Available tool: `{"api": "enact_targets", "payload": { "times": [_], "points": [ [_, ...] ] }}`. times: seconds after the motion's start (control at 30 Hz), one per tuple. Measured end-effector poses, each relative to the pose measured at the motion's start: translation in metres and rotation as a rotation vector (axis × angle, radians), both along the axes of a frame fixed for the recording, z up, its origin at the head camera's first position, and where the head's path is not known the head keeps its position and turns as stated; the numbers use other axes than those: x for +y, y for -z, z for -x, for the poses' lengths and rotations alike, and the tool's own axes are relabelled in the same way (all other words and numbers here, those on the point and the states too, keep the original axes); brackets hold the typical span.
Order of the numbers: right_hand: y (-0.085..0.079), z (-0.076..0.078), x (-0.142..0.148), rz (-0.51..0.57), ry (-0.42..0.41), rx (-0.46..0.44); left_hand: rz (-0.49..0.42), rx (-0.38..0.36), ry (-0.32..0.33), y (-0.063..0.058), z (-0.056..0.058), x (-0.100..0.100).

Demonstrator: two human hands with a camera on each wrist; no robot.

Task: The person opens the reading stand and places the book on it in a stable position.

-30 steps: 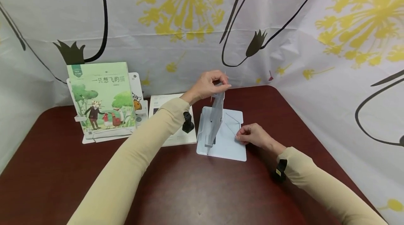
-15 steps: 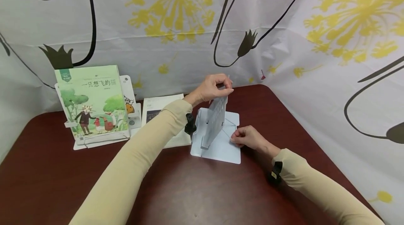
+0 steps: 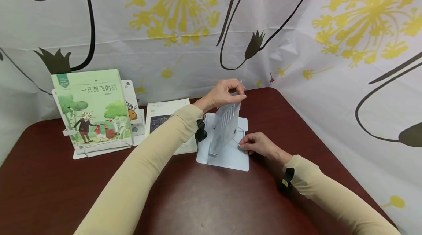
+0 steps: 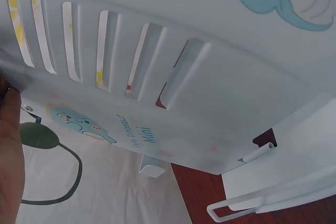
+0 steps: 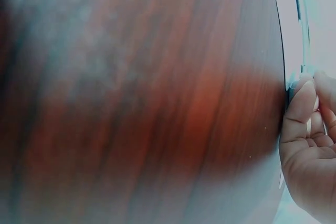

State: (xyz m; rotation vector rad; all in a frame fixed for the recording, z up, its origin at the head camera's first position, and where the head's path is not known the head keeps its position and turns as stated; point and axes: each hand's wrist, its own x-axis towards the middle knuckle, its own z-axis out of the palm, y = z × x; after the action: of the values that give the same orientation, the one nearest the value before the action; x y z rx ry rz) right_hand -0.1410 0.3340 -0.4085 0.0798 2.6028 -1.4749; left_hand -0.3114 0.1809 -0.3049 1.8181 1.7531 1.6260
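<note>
A small white metal book stand stands on the table, its slotted back panel (image 3: pixel 225 127) raised steeply above a flat base plate (image 3: pixel 227 161). My left hand (image 3: pixel 225 94) grips the top edge of that panel. In the left wrist view, the panel (image 4: pixel 220 114) shows slanted slots and a blue dinosaur print, with part of the left hand (image 4: pixel 9 150) at the left border. Low at the right edge of the base, my right hand (image 3: pixel 260 145) pinches the thin wire support (image 3: pixel 236 142). Fingertips hide the wire's end; the right wrist view shows the right hand (image 5: pixel 312 150) pinching there.
Further left, a green picture book (image 3: pixel 95 108) leans on another white stand (image 3: pixel 130 92). A pale book (image 3: pixel 168 108) lies flat beside the base, partly beneath my left forearm. The dark red table (image 3: pixel 184 198) meets a patterned cloth (image 3: pixel 184 59) at the back and right.
The back panel's top has swung rightward over the base with my left hand, so its slots show more. My right hand keeps its pinch on the wire. The head view has shifted slightly.
</note>
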Motion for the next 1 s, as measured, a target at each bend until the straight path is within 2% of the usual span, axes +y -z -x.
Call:
{"api": "enact_targets", "payload": {
  "times": [0.2, 0.27, 0.5, 0.67, 1.0],
  "points": [
    [0.003, -0.002, -0.002, 0.024, 0.010, 0.011, 0.055, -0.004, -0.014, -0.015, -0.018, -0.007],
    [0.003, -0.003, -0.004, 0.032, 0.021, 0.013, 0.048, 0.002, -0.016, -0.015, -0.021, -0.006],
    [0.002, -0.005, -0.005, 0.049, 0.032, 0.021, 0.028, 0.036, -0.010, 0.002, -0.009, 0.013],
    [0.000, -0.003, -0.005, 0.055, 0.020, 0.014, 0.012, 0.058, -0.015, 0.003, -0.007, 0.013],
    [0.000, -0.004, -0.005, 0.056, 0.025, -0.003, 0.049, 0.093, -0.040, 0.001, -0.009, 0.013]
  ]
}}
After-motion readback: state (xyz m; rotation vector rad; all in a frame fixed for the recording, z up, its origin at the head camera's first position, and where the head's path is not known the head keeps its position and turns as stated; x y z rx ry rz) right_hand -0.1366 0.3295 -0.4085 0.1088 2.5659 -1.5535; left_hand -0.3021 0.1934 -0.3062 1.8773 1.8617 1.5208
